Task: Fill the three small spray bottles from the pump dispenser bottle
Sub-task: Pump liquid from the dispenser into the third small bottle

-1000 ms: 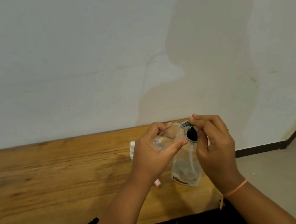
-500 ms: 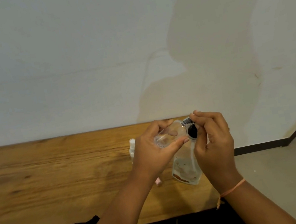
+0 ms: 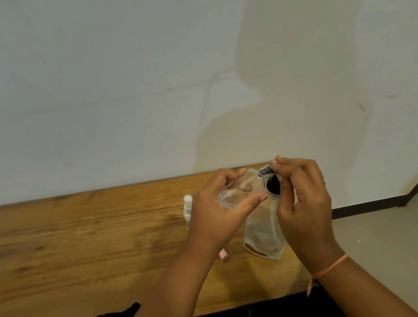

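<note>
Left hand [image 3: 219,216]: grips a clear spray bottle [image 3: 237,194], held on its side with its mouth at the nozzle.
Right hand [image 3: 307,206]: fingers curled over the black pump head [image 3: 273,185].
Dispenser [image 3: 264,234]: stands near the right end of the bench [image 3: 80,245].
Spare [image 3: 188,207]: white-capped, just behind the left hand.
Technique: probably slow, short presses with the mouth tight to the nozzle, since nothing steadies the base.

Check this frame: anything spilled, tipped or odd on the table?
No spill shows on the table. A small pink piece lies mostly hidden under the left hand, which holds a clear bottle at the pump head pinched by the right hand. The wall bears a large yellowish stain.
</note>
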### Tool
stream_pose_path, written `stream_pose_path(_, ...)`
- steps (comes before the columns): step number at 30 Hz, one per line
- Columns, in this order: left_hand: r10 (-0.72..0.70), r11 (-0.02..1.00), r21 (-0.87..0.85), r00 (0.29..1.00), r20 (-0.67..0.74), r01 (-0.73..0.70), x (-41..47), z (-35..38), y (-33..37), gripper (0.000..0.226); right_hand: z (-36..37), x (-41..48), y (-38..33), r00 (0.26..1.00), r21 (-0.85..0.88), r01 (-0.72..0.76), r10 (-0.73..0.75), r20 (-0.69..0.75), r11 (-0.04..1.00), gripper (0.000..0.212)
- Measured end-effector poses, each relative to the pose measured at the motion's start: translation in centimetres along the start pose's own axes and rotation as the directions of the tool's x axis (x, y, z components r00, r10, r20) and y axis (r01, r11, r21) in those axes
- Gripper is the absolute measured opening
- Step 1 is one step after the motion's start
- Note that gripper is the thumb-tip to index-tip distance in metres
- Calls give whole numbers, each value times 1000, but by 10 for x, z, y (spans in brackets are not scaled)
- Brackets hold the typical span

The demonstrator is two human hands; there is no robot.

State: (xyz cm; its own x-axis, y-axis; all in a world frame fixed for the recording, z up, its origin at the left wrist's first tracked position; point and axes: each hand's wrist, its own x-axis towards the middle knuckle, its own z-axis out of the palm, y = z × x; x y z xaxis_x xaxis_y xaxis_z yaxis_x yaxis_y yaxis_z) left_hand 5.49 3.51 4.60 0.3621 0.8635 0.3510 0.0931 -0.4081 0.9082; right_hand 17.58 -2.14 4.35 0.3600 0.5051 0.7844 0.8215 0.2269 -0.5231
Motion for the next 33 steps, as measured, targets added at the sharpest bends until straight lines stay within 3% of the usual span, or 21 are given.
stream_pose_path(8,89,996,7,995,-36,-89,-2,-3,8,36,0,4,-19,983,125,-167,175,-57,978,28)
stream_pose_path(17,29,998,48,1000,9,-29,2,-1,-3,36,4,-2,-8,995,-21,-102,102,-25,995,26)
stream_pose_path(25,59,997,47,998,4,-59,0,-6,6,37,-4,4,-23,984,108,-169,174,-35,980,25)
stream_pose_path(31,41,999,-2,999,23,-41,-1,-6,7,58,-8,7,-18,992,12,-125,125,22,992,23)
stream_pose_path(33,37,999,2,999,38,-37,-2,-6,8,56,-8,3,-13,996,-5,-87,87,14,996,24)
